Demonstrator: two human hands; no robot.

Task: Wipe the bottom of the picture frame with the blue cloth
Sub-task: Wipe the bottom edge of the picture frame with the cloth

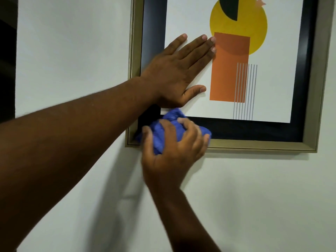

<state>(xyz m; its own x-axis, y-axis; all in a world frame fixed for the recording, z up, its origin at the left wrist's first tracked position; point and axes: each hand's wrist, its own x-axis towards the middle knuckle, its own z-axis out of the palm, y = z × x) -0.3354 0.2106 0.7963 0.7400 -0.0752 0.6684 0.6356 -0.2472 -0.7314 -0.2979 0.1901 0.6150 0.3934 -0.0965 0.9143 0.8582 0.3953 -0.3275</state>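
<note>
A picture frame (254, 144) with a gold rim and a black inner border hangs on a white wall. Its print shows a yellow circle, an orange rectangle and thin grey lines. My left hand (179, 70) lies flat against the lower left of the glass, fingers spread, holding nothing. My right hand (172, 151) grips a bunched blue cloth (172, 124) and presses it onto the frame's bottom rail near the lower left corner. The cloth covers that part of the rail and some of the black border.
The white wall (254, 197) stretches below and to the left of the frame. A dark opening (7, 60) runs along the far left edge of view. The bottom rail extends bare to the right of the cloth.
</note>
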